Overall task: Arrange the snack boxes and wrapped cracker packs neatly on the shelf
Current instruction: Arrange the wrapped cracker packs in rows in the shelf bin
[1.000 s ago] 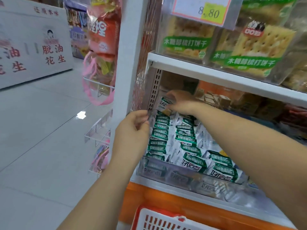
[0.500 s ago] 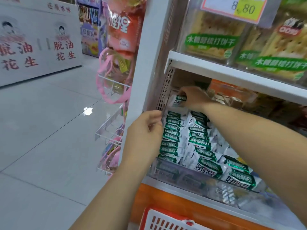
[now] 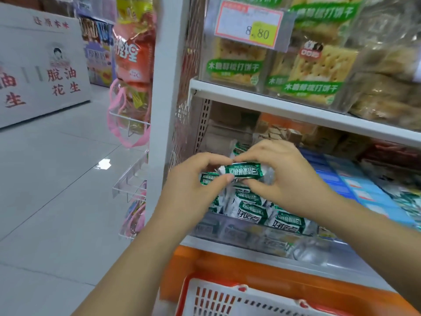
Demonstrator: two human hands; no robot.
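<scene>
Pinching one pack (image 3: 242, 171) at both ends: left hand (image 3: 193, 185) at its 9 o'clock end, right hand (image 3: 284, 176) at 3 o'clock. Pack held level just above the rows (image 3: 250, 210) on the shelf (image 3: 216, 245), probably to match their facing before slotting in.

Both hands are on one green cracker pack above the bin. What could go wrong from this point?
1. The left hand and right hand pinch the pack only at its ends; it may slip and fall onto the rows below, knocking them askew.
2. The front packs lie crooked behind the clear guard; squeezing this one in could crowd them further.
</scene>
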